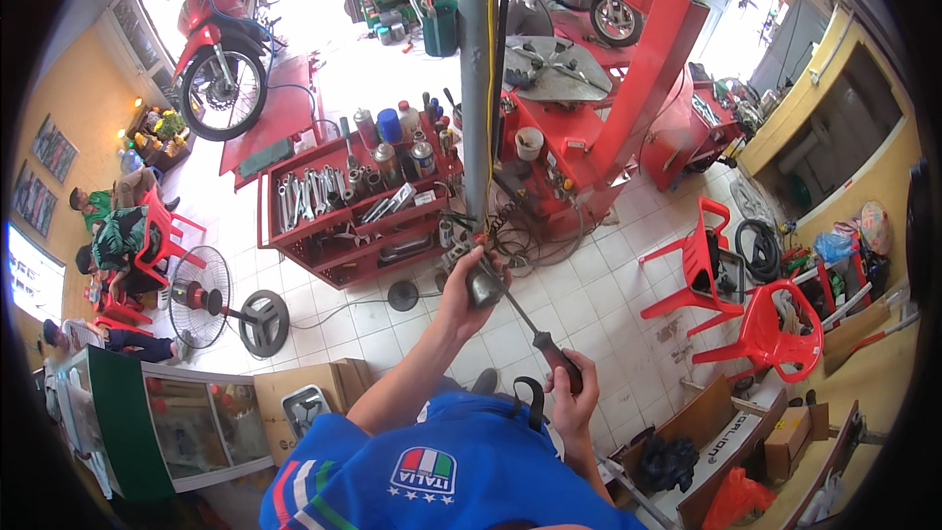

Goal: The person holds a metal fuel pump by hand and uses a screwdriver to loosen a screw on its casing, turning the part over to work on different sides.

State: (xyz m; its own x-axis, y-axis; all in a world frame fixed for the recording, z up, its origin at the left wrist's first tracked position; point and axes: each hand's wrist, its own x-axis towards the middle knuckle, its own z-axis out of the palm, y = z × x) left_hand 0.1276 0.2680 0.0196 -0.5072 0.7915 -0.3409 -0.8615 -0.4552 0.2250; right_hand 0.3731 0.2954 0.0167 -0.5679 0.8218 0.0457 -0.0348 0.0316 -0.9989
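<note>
We hold a rounded metal part (483, 290) in the closed left hand (457, 298), just right of the frame's centre. We grip a screwdriver (555, 357) by its dark handle in the right hand (575, 397), lower and further right; its shaft points up-left toward the part. We cannot tell whether the tip touches. We note a red tool cart (316, 269) with spanners (306, 198) left of centre, above the hands.

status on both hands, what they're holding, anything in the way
Left hand holding rounded metal part. Right hand gripping screwdriver by its handle, angled toward left hand. Grey pole beyond left hand, not between them.
</note>
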